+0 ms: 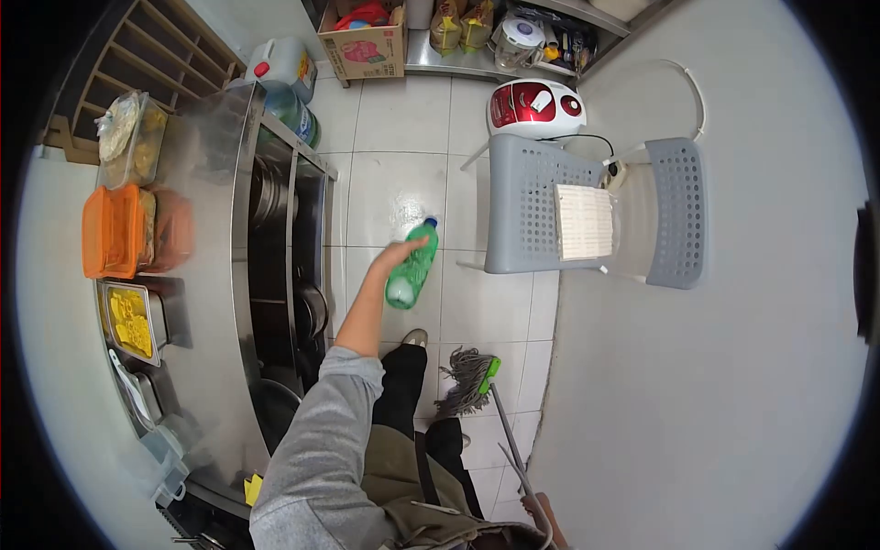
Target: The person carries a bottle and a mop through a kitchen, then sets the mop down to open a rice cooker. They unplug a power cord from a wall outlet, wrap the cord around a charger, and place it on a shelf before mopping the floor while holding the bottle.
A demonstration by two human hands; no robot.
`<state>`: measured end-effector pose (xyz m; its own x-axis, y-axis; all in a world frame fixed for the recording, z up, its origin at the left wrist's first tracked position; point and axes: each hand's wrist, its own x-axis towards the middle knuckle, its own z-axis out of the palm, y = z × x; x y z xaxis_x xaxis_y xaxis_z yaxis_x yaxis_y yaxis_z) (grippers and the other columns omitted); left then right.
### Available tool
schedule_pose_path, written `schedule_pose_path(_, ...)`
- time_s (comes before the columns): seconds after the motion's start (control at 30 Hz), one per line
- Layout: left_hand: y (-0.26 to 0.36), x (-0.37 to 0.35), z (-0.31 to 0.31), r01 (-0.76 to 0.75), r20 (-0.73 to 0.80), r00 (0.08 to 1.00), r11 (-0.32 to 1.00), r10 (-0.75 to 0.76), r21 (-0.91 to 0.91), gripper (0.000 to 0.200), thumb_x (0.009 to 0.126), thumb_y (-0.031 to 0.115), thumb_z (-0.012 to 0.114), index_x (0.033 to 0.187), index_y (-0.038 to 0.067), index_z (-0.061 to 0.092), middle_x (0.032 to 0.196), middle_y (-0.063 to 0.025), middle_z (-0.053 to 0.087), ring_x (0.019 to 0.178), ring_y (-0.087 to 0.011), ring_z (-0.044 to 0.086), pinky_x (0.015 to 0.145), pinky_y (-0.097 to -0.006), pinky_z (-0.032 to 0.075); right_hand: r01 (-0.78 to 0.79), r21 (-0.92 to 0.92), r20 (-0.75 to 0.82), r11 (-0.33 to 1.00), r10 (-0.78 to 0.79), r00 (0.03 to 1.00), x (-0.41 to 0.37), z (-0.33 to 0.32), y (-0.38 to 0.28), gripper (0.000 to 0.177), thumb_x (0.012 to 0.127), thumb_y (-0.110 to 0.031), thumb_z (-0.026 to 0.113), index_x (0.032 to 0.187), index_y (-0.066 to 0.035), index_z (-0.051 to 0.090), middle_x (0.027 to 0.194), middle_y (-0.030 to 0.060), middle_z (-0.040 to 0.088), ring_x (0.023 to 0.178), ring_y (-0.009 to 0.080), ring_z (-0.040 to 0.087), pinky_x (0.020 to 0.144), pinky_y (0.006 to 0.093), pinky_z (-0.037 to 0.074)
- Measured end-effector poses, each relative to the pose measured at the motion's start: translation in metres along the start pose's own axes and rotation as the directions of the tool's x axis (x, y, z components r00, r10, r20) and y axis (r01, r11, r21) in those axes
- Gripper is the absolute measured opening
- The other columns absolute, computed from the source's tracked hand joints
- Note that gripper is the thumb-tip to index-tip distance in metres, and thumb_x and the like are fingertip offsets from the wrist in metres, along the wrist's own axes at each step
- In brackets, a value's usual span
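My left hand [401,255] is wrapped around a green plastic bottle [410,280] with a blue cap. The bottle is tilted over the tiled floor, cap pointing away from me, and something whitish shows in its lower end. Just past the cap, the floor has a wet-looking, shiny patch [408,213]. At the bottom edge, my right hand [543,515] is partly cut off, closed at the grey handle of a mop [502,412]. The mop's grey string head [466,380], with a green clamp, rests on the floor beside my feet.
A steel counter [215,275] with food containers [128,316] runs along the left. On the right, a grey chair [532,206] carries a cream slab [584,222]; a red and white appliance [534,108] sits behind it. A cardboard box [367,53] stands at the back.
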<state>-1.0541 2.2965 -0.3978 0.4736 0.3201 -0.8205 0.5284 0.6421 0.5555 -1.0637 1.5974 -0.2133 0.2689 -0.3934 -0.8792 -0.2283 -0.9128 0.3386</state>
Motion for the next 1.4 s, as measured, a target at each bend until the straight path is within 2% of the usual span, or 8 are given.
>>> schedule_pose_path(0.13,0.078,-0.016,0.004,-0.043,0.021,0.999,0.998,0.044,-0.049,0.059,0.071,0.046,0.070,0.099,-0.005,0.059,0.088,-0.0115,0.062,0.073,-0.0197,0.062,0.066,-0.0308,0.050,0.100,0.037,-0.027,0.994,-0.099,0.995,0.023,0.025,0.024,0.021,0.065,-0.016,0.057,0.056,0.004,0.057,0.051,0.0124,0.056,0.043,0.0207,0.056,0.043,0.0336,0.045)
schedule_pose_path(0.27,0.103,-0.020,0.009,-0.084,-0.018,0.996,0.996,0.084,-0.009,0.059,0.073,0.047,0.067,0.098,-0.006,0.056,0.080,-0.0107,0.060,0.064,-0.0195,0.061,0.055,-0.0307,0.051,-0.007,-0.081,-0.113,0.997,-0.002,0.994,-0.004,0.025,-0.002,0.022,0.065,-0.016,0.055,0.057,0.004,0.057,0.052,0.0136,0.057,0.045,0.0230,0.058,0.045,0.0342,0.048)
schedule_pose_path(0.4,0.049,-0.006,0.011,-0.100,-0.115,0.986,0.982,0.119,0.159,0.062,0.072,0.047,0.069,0.100,-0.007,0.057,0.090,-0.0135,0.061,0.072,-0.0206,0.062,0.065,-0.0312,0.052,-0.032,-0.109,-0.176,0.994,0.012,0.984,0.002,0.037,0.009,0.026,0.065,-0.021,0.057,0.067,0.005,0.062,0.061,0.0170,0.062,0.057,0.0252,0.064,0.057,0.0354,0.052)
schedule_pose_path(0.6,-0.067,-0.012,0.018,0.073,-0.058,0.996,0.997,-0.072,0.009,0.068,0.070,0.048,0.071,0.103,-0.009,0.057,0.094,-0.0138,0.062,0.080,-0.0212,0.062,0.071,-0.0328,0.050,-0.048,-0.169,-0.145,0.984,0.023,0.989,-0.002,0.044,0.010,0.031,0.066,-0.024,0.058,0.074,0.006,0.064,0.070,0.0182,0.064,0.067,0.0264,0.065,0.066,0.0353,0.052)
schedule_pose_path(0.8,-0.123,-0.029,0.011,0.190,-0.168,0.971,0.976,-0.170,0.109,0.066,0.071,0.045,0.070,0.105,-0.010,0.056,0.093,-0.0141,0.062,0.079,-0.0211,0.063,0.070,-0.0310,0.051,-0.012,-0.050,-0.083,0.999,0.008,0.997,-0.001,0.055,0.008,0.034,0.067,-0.031,0.066,0.065,0.002,0.063,0.060,0.0136,0.062,0.056,0.0242,0.061,0.055,0.0342,0.049)
schedule_pose_path(0.97,-0.102,-0.052,0.013,0.098,-0.104,0.990,0.994,-0.092,0.057,0.062,0.072,0.044,0.070,0.100,-0.010,0.057,0.089,-0.0126,0.063,0.075,-0.0199,0.062,0.067,-0.0304,0.050,0.001,0.154,0.005,0.988,-0.002,1.000,-0.034,0.049,0.042,0.036,0.069,-0.034,0.069,0.061,0.001,0.061,0.055,0.0094,0.057,0.048,0.0173,0.055,0.047,0.0317,0.044)
schedule_pose_path(1.1,-0.080,-0.052,0.018,0.030,-0.071,0.997,0.999,-0.029,0.017,0.057,0.073,0.042,0.069,0.097,-0.009,0.058,0.086,-0.0113,0.062,0.071,-0.0191,0.062,0.065,-0.0300,0.051,0.297,0.185,0.188,0.937,-0.330,0.925,-0.103,0.028,0.065,0.038,0.078,-0.039,0.064,0.068,-0.003,0.059,0.057,0.0047,0.053,0.053,0.0147,0.050,0.048,0.0323,0.039)
schedule_pose_path(1.4,-0.056,-0.113,0.047,-0.034,-0.094,0.995,0.999,0.035,0.018,0.066,0.073,0.050,0.067,0.100,-0.009,0.056,0.085,-0.0112,0.062,0.071,-0.0184,0.062,0.063,-0.0305,0.051,0.116,0.205,0.153,0.972,-0.149,0.977,-0.145,0.025,0.066,0.040,0.079,-0.042,0.061,0.070,-0.003,0.060,0.057,0.0042,0.053,0.056,0.0142,0.050,0.052,0.0323,0.040)
